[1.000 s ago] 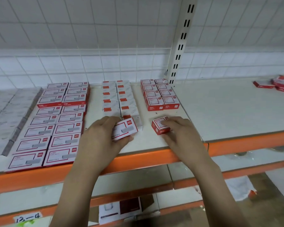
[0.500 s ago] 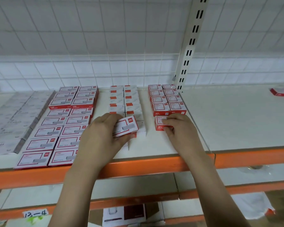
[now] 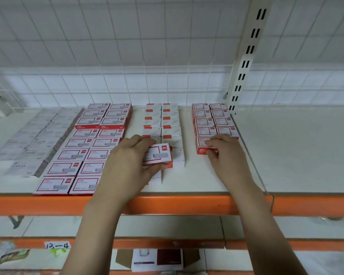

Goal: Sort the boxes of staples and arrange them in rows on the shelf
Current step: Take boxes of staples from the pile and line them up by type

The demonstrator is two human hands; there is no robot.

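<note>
Several double rows of staple boxes already line the shelf point(image 3: 286, 147), while the left hand point(image 3: 125, 163) grips a red-and-white box point(image 3: 157, 154) unplaced over the middle rows and the right hand point(image 3: 224, 149) pinches a small red box point(image 3: 204, 145) at its row's front.
</note>
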